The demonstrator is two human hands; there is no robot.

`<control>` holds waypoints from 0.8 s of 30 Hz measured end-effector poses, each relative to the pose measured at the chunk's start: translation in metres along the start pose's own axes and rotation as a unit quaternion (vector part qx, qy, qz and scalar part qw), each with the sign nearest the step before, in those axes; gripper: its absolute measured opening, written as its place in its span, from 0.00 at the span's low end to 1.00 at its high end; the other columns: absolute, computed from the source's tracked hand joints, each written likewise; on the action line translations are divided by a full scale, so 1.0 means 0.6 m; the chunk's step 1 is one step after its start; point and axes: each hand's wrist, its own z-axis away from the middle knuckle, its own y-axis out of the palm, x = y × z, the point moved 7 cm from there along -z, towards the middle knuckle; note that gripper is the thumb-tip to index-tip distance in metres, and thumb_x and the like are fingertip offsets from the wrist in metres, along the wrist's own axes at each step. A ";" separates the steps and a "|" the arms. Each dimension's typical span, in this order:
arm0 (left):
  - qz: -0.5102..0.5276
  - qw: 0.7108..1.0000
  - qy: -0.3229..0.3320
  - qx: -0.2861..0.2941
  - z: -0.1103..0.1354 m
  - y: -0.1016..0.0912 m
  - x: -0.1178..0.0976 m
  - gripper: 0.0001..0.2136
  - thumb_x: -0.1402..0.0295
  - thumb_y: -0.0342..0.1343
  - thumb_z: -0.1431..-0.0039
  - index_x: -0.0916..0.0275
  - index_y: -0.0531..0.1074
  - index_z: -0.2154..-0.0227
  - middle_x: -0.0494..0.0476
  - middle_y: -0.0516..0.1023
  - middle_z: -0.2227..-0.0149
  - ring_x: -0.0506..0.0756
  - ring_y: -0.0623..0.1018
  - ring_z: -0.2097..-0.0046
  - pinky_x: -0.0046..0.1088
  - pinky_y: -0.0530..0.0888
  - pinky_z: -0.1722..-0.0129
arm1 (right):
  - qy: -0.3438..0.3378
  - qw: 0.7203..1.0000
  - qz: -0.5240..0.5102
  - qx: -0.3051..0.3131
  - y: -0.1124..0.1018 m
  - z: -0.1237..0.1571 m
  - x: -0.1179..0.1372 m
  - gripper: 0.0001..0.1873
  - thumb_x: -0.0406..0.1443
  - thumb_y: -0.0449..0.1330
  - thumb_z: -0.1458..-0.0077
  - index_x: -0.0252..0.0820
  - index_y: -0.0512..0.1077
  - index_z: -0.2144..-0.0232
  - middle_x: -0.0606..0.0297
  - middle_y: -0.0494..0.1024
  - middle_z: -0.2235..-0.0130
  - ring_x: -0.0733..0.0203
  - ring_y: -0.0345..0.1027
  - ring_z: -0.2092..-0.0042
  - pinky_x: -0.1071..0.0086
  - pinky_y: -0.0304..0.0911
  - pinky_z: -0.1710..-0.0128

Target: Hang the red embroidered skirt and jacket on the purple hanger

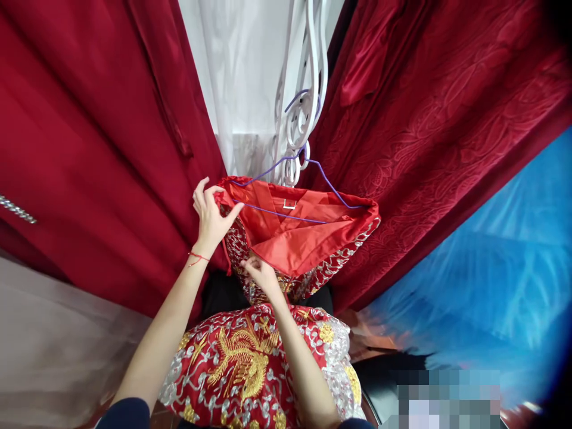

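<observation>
A red garment [313, 238] with an orange-red lining and silver and gold embroidery hangs from a purple wire hanger [330, 182]. My left hand [212, 217] is at the garment's upper left corner, its thumb and fingers apart, the fingertips touching the red edge. A thin red tie hangs below that corner. Lower down, my right hand [263, 277] is in front of the garment beside a folded-down flap of lining. Its thumb and fingers are pinched together; what lies between them is hidden. The embroidered lower part [250, 363], with a gold bird, spreads beneath my forearms.
The hanger hooks onto a white scrolled metal stand [308, 107]. Dark red dresses [89, 119] hang on the left, and patterned red fabric [447, 119] on the right. Blue tulle [500, 250] fills the far right. White fabric [241, 65] hangs behind.
</observation>
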 end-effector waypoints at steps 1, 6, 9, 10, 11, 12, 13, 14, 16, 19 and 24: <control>0.019 1.000 -0.012 -0.007 0.002 0.010 0.007 0.32 0.53 0.65 0.48 0.61 0.59 0.46 0.77 0.57 0.36 0.70 0.60 0.33 0.51 0.63 0.38 | -0.013 0.999 -0.006 0.049 -0.015 0.016 0.009 0.17 0.46 0.55 0.37 0.42 0.74 0.70 0.65 0.80 0.74 0.61 0.74 0.75 0.72 0.64 0.75; 0.129 0.990 -0.063 0.017 -0.005 0.070 0.040 0.37 0.58 0.64 0.46 0.64 0.50 0.41 0.76 0.61 0.39 0.63 0.67 0.36 0.41 0.66 0.38 | -0.087 0.967 -0.051 0.232 -0.123 0.115 0.078 0.18 0.50 0.60 0.41 0.43 0.76 0.61 0.65 0.80 0.69 0.61 0.74 0.69 0.71 0.66 0.69; 0.154 0.983 -0.100 0.007 -0.016 0.078 0.062 0.26 0.61 0.57 0.40 0.64 0.56 0.43 0.71 0.67 0.42 0.58 0.73 0.41 0.34 0.69 0.41 | -0.068 0.986 -0.006 -0.151 -0.273 0.112 0.092 0.20 0.51 0.53 0.37 0.43 0.73 0.59 0.60 0.79 0.63 0.57 0.74 0.62 0.65 0.67 0.59; 0.154 0.981 -0.116 -0.008 -0.018 0.074 0.070 0.21 0.61 0.54 0.38 0.63 0.59 0.45 0.69 0.70 0.44 0.57 0.75 0.43 0.33 0.69 0.41 | -0.032 0.954 0.037 -0.295 -0.316 0.115 0.087 0.22 0.52 0.52 0.37 0.42 0.72 0.57 0.56 0.79 0.60 0.53 0.73 0.59 0.61 0.66 0.56; 0.151 0.979 -0.135 -0.024 -0.018 0.069 0.078 0.16 0.62 0.50 0.36 0.63 0.63 0.49 0.67 0.73 0.47 0.56 0.76 0.44 0.32 0.69 0.42 | 0.013 0.906 0.089 -0.414 -0.349 0.120 0.080 0.25 0.54 0.52 0.38 0.40 0.71 0.55 0.52 0.77 0.58 0.48 0.72 0.56 0.55 0.65 0.53; 0.146 0.976 -0.158 -0.037 -0.017 0.063 0.087 0.13 0.62 0.47 0.35 0.63 0.66 0.53 0.65 0.76 0.51 0.56 0.77 0.47 0.32 0.70 0.43 | 0.058 0.854 0.143 -0.497 -0.370 0.120 0.073 0.30 0.57 0.52 0.40 0.38 0.69 0.51 0.46 0.75 0.55 0.43 0.70 0.53 0.49 0.63 0.51; 0.138 0.973 -0.182 -0.045 -0.015 0.059 0.095 0.11 0.62 0.45 0.35 0.62 0.68 0.59 0.64 0.78 0.56 0.56 0.78 0.50 0.32 0.71 0.45 | 0.097 0.809 0.193 -0.547 -0.384 0.115 0.066 0.36 0.59 0.54 0.43 0.36 0.67 0.48 0.40 0.73 0.52 0.37 0.67 0.50 0.44 0.61 0.51; 0.129 0.969 -0.205 -0.047 -0.012 0.055 0.102 0.11 0.62 0.44 0.35 0.62 0.69 0.64 0.62 0.79 0.61 0.57 0.79 0.53 0.32 0.73 0.48 | 0.124 0.777 0.232 -0.572 -0.394 0.104 0.058 0.41 0.62 0.55 0.46 0.34 0.65 0.45 0.36 0.70 0.49 0.32 0.64 0.48 0.40 0.59 0.51; 0.115 0.963 -0.237 -0.049 -0.005 0.049 0.110 0.13 0.61 0.44 0.35 0.60 0.66 0.71 0.58 0.77 0.69 0.56 0.79 0.61 0.32 0.75 0.55 | 0.139 0.759 0.272 -0.575 -0.411 0.076 0.039 0.46 0.63 0.55 0.48 0.33 0.62 0.42 0.31 0.67 0.47 0.28 0.62 0.47 0.38 0.58 0.53; 0.115 0.957 -0.245 -0.104 0.001 0.032 0.110 0.13 0.60 0.45 0.36 0.59 0.64 0.73 0.56 0.75 0.71 0.55 0.78 0.65 0.31 0.74 0.59 | 0.126 0.791 0.271 -0.534 -0.440 0.044 0.004 0.33 0.55 0.48 0.39 0.36 0.66 0.45 0.37 0.71 0.49 0.33 0.65 0.49 0.40 0.59 0.53; 0.220 0.914 -0.281 -0.191 0.000 0.026 0.120 0.11 0.62 0.50 0.39 0.60 0.64 0.74 0.55 0.76 0.69 0.55 0.79 0.62 0.31 0.75 0.58 | 0.079 0.841 0.221 -0.487 -0.486 0.024 -0.022 0.22 0.47 0.48 0.37 0.37 0.71 0.54 0.45 0.77 0.55 0.43 0.71 0.54 0.54 0.62 0.54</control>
